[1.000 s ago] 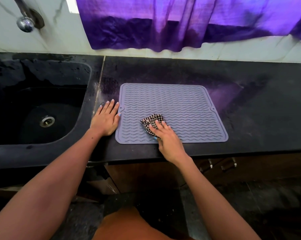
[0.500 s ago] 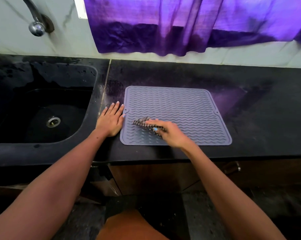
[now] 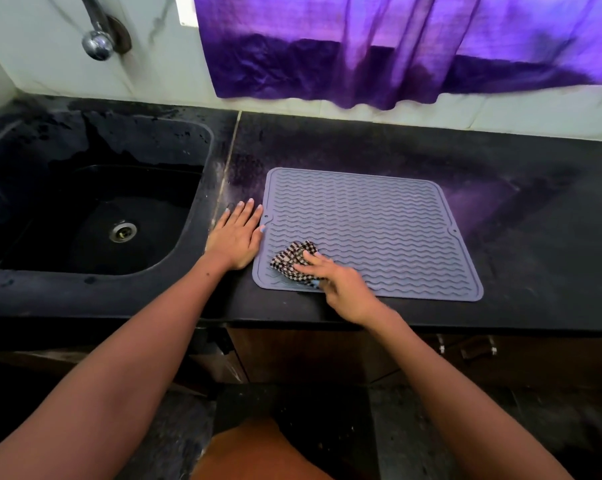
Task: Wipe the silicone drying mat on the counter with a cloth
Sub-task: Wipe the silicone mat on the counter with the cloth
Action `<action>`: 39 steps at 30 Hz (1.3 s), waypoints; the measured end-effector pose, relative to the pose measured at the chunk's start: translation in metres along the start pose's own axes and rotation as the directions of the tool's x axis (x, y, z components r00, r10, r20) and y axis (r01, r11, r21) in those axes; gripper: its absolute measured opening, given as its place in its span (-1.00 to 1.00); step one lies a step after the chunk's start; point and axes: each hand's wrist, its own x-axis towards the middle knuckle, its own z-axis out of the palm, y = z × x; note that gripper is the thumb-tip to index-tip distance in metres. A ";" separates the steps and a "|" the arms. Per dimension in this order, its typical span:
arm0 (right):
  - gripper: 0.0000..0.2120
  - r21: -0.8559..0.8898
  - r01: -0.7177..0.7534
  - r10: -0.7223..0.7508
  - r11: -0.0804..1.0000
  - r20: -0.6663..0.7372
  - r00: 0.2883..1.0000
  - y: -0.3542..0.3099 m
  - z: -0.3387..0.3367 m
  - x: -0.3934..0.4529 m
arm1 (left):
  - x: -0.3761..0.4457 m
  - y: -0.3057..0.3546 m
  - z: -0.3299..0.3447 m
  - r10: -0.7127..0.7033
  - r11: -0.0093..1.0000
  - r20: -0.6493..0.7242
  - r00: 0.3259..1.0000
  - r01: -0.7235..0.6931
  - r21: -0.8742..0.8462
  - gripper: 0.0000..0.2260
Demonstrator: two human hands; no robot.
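A grey silicone drying mat (image 3: 368, 223) with wavy ridges lies flat on the black counter (image 3: 535, 237). A crumpled black-and-white checked cloth (image 3: 289, 261) rests on the mat's near left corner. My right hand (image 3: 337, 285) presses on the cloth, fingers laid over it and pointing left. My left hand (image 3: 237, 237) lies flat on the counter, fingers together, its thumb side touching the mat's left edge.
A black sink (image 3: 95, 216) with a metal drain (image 3: 122, 232) sits left of the mat, under a chrome tap (image 3: 96, 39). A purple curtain (image 3: 396, 50) hangs over the back wall. Cabinet fronts (image 3: 465, 351) run below the counter edge.
My right hand has swept the cloth left across the mat's near part, to the near left corner. My left hand stays beside the mat. The camera view has shifted slightly.
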 end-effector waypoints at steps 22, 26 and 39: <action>-0.41 -0.522 -0.135 0.068 0.842 -0.146 0.987 -0.054 0.065 0.015 | -0.007 -0.011 0.004 0.085 0.996 -0.048 0.995 -0.085 -0.004 -0.32; -0.45 -0.501 -0.162 0.086 0.850 -0.171 0.982 -0.070 0.057 0.016 | -0.007 -0.010 0.003 0.080 0.997 -0.061 0.995 -0.081 -0.008 -0.31; -0.40 -0.072 -0.344 0.280 0.936 -0.440 0.853 -0.075 0.032 0.065 | -0.007 -0.011 0.004 0.080 0.995 -0.075 0.994 -0.084 -0.047 -0.31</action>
